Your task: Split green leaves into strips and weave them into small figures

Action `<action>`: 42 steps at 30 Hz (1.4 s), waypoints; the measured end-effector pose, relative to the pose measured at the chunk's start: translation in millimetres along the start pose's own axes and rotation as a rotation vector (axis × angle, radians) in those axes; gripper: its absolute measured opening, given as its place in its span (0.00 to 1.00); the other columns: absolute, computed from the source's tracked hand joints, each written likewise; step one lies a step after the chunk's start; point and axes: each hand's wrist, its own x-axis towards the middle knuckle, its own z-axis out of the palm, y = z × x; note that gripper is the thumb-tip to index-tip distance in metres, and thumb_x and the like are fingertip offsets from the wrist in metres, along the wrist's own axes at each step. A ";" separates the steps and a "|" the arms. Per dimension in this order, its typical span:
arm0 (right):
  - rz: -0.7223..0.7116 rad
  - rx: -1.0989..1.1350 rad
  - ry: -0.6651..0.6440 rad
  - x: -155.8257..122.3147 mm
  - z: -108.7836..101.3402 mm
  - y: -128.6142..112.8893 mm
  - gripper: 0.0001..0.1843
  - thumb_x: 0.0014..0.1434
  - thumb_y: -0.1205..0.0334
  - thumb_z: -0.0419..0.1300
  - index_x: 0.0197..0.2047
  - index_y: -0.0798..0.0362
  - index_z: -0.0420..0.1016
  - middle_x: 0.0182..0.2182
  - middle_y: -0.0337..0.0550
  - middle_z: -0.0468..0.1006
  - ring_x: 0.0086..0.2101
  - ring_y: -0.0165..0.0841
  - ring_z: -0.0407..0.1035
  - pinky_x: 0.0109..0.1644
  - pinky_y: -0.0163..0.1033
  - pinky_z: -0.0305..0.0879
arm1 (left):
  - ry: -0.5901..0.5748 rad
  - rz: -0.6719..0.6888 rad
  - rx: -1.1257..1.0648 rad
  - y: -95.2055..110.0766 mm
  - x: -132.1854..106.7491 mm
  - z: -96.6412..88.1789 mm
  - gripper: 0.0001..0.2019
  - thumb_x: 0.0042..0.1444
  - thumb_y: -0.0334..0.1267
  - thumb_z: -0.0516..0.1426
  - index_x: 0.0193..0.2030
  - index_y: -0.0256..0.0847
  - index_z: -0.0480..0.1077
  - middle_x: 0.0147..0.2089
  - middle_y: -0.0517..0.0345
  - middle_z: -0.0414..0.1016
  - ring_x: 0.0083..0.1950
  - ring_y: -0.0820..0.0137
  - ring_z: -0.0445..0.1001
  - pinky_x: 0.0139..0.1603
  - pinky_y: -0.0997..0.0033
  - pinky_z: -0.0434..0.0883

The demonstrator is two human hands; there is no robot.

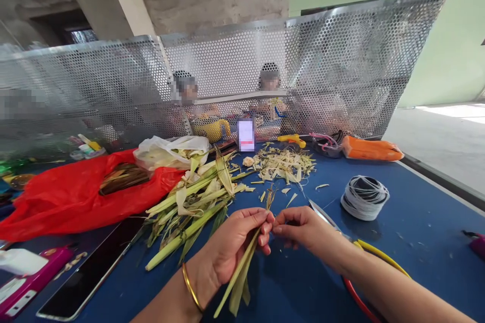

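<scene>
My left hand (pixel 237 245), with a gold bangle on the wrist, is closed around a small bundle of pale green leaf strips (pixel 244 280). Their thin brownish ends stick up past the thumb, while the broader ends hang toward me. Close beside those fingertips, my right hand (pixel 303 229) is pinched; what it holds, if anything, is too small to make out. Under the right forearm lies a cutting tool with one yellow handle (pixel 382 257) and one red, its metal blade partly hidden. Left of my hands is a heap of long green leaves and stalks (pixel 199 212).
Cut leaf scraps (pixel 290 161) litter the blue table (pixel 424 222). A white cord roll (pixel 364 199) stands right, near an orange packet (pixel 373 149). Left are a red plastic bag (pixel 79 194), a phone (pixel 91 275) and a magenta power strip (pixel 34 280). A perforated metal screen (pixel 235 55) separates people behind.
</scene>
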 end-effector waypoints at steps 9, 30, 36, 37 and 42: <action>-0.122 -0.058 0.146 -2.6 -8.7 -13.4 0.18 0.55 0.46 0.59 0.26 0.53 0.67 0.16 0.31 0.66 0.19 0.25 0.63 0.27 0.33 0.60 | 0.193 0.081 0.059 -6.2 7.2 0.3 0.06 0.50 0.35 0.61 0.33 0.33 0.75 0.22 0.63 0.65 0.20 0.80 0.62 0.21 0.79 0.66; -0.751 -0.940 0.321 -21.0 -14.7 -23.4 0.09 0.65 0.62 0.54 0.35 0.52 0.72 0.28 0.40 0.72 0.28 0.29 0.66 0.33 0.33 0.58 | 0.187 0.231 0.970 -2.6 2.5 -6.0 0.11 0.56 0.38 0.53 0.30 0.38 0.74 0.22 0.62 0.69 0.21 0.74 0.66 0.25 0.74 0.63; -0.609 -0.816 0.138 -14.6 -19.3 -22.4 0.10 0.63 0.61 0.54 0.30 0.52 0.70 0.27 0.39 0.71 0.28 0.29 0.64 0.32 0.34 0.57 | -0.130 0.563 1.566 -4.0 -9.3 -2.2 0.08 0.57 0.33 0.55 0.33 0.40 0.77 0.33 0.57 0.78 0.35 0.69 0.74 0.36 0.73 0.63; -0.530 -0.729 0.124 -10.4 -21.7 -20.2 0.11 0.62 0.60 0.56 0.28 0.52 0.69 0.25 0.37 0.70 0.27 0.29 0.63 0.31 0.33 0.57 | -0.199 0.588 1.539 -2.9 -11.0 -1.0 0.08 0.57 0.33 0.56 0.34 0.41 0.77 0.33 0.58 0.78 0.35 0.70 0.74 0.36 0.74 0.63; -0.236 -0.391 0.105 4.1 -20.7 -6.0 0.17 0.60 0.51 0.55 0.25 0.52 0.64 0.17 0.31 0.59 0.20 0.26 0.53 0.24 0.32 0.51 | 0.037 0.658 1.264 9.8 -9.7 -1.2 0.10 0.60 0.36 0.54 0.33 0.40 0.76 0.29 0.60 0.76 0.32 0.74 0.73 0.35 0.78 0.64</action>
